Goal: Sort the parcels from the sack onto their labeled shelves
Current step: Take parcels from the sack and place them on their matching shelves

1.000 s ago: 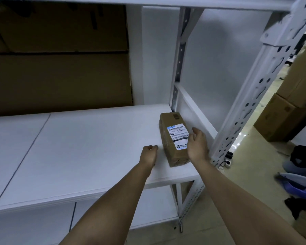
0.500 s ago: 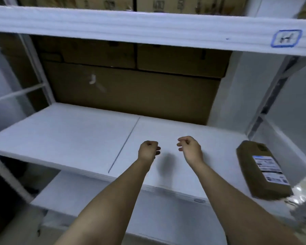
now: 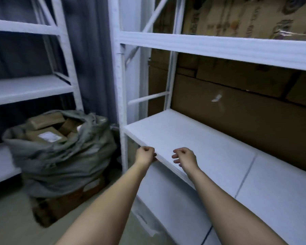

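A grey sack [image 3: 60,156] stands open on the floor at the left, with several brown parcels [image 3: 46,135] showing in its mouth, one with a white label. My left hand [image 3: 146,154] hovers at the front left corner of the white shelf board [image 3: 193,138], fingers loosely curled and holding nothing. My right hand [image 3: 185,157] hangs just above the board's front edge, fingers also loosely curled and empty. Both hands are to the right of the sack and apart from it.
A white upright post [image 3: 121,103] stands between the sack and the shelf. A second white rack [image 3: 30,87] stands behind the sack. Brown cartons [image 3: 237,106] fill the wall behind the shelf. A cardboard box [image 3: 64,207] sits under the sack.
My view has swung left: the labelled parcel placed at the shelf's right end is out of frame and the sack has come into view. Both hands stay empty.
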`<state>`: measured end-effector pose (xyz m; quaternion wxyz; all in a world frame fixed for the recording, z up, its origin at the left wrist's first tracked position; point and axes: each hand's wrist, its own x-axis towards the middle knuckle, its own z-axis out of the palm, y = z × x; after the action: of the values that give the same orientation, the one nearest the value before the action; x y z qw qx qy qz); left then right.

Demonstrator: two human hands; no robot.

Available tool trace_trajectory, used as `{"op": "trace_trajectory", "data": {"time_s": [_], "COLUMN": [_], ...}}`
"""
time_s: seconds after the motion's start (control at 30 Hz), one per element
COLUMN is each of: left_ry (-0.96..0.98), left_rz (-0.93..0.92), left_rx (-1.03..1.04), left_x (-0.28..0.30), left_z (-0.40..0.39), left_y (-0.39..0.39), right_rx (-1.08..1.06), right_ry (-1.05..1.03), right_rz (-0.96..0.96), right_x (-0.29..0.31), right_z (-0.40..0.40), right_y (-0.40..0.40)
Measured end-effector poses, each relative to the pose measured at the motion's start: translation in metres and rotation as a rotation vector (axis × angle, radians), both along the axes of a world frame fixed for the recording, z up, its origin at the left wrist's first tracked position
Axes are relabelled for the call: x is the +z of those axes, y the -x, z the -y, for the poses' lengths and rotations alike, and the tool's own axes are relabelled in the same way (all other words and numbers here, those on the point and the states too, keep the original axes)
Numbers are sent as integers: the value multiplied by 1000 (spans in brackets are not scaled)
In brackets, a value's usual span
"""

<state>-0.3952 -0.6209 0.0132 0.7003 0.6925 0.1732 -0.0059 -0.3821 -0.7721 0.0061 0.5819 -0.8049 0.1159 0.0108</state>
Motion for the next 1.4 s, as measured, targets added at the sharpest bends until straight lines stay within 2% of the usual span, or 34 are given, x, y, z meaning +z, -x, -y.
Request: {"op": "trace_trajectory", "data": {"time_s": [0.27, 0.4, 0.53, 0.73, 1.07, 1.27, 1.4], "left_ry": [-55, -48, 22, 29, 33, -18, 20], "left_rz": [-69, -75, -98, -173, -260, -287, -298], "left_rx": [260, 373, 439, 533, 538, 418, 407], "left_x": [-15, -21, -21, -21, -43, -59, -74], "left_z": [-203, -288, -359, -463, -638, -745, -804], "left_y": [-30, -66, -104, -146, -232, -291, -333], "right_rx": [397, 554, 631, 730, 740, 649, 592], "right_ry": [-12, 7, 45, 92, 158, 28, 25], "right_rz": [14, -53, -121, -155, -193, -329, -361], "right_x": [-22, -41, -47, -36, -62, -82, -94], "right_z": [-216, -304, -381, -494, -664, -763, -818], "right_y": [-78, -131, -188, -246, -327, -371, -397]}}
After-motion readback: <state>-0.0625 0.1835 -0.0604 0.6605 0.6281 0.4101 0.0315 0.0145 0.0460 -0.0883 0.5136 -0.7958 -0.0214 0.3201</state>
